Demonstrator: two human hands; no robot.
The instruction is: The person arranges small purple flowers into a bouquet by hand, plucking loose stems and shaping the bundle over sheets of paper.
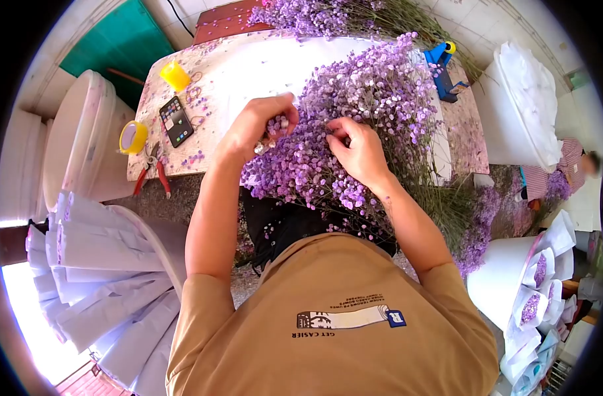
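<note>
A large heap of purple gypsophila lies across the table, its blossoms toward the left and middle and its green stems trailing off the right front side. At the heap's left edge, my left hand is curled round a few picked flower heads, which show below its fingers. My right hand reaches into the blossoms with thumb and fingers pinched together; what sits between the fingertips is hidden. White paper is spread beneath the flowers.
On the table's left are a phone, yellow tape rolls and red-handled pliers. A blue tape dispenser stands at the right. Paper-wrapped bunches fill a bucket at lower left. Another person is at far right.
</note>
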